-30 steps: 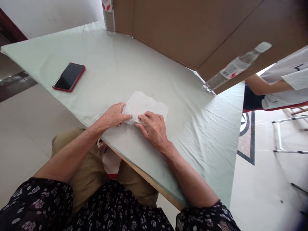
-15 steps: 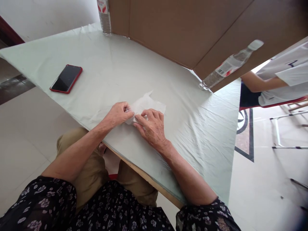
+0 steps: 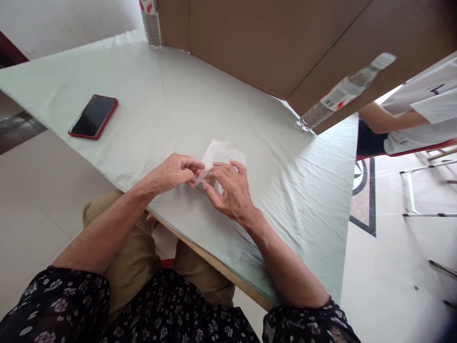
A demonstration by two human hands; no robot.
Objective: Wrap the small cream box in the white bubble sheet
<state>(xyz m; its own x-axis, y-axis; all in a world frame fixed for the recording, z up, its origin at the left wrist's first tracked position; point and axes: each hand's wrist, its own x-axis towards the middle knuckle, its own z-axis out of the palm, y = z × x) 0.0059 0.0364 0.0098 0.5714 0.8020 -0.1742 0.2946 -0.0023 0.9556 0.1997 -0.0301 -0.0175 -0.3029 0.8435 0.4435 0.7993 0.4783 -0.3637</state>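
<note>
A thin, whitish, translucent sheet [image 3: 223, 151] lies crumpled on the pale green tablecloth [image 3: 171, 109]. At its left edge is my left hand [image 3: 178, 172], with the fingers slightly bent and apart; the fingertips touch the sheet's near left corner, and no firm grip shows. My right hand [image 3: 230, 190] arches over the sheet's near right part, its thumb and fingers spread. Part of the sheet shows between the right thumb and forefinger. Whatever lies under the right palm is hidden.
A phone in a red case [image 3: 93, 116] lies at the left. Tall brown cardboard [image 3: 246, 43] stands at the back, with one clear bottle [image 3: 152, 26] at its left and another [image 3: 344, 95] leaning at its right. A person's arm [image 3: 391, 118] shows beyond the table at the right.
The fingers of both hands have loosened from their pinch at the sheet and spread apart. The sheet's upper edge has changed shape, its pointed tip no longer showing. The view has shifted slightly.
</note>
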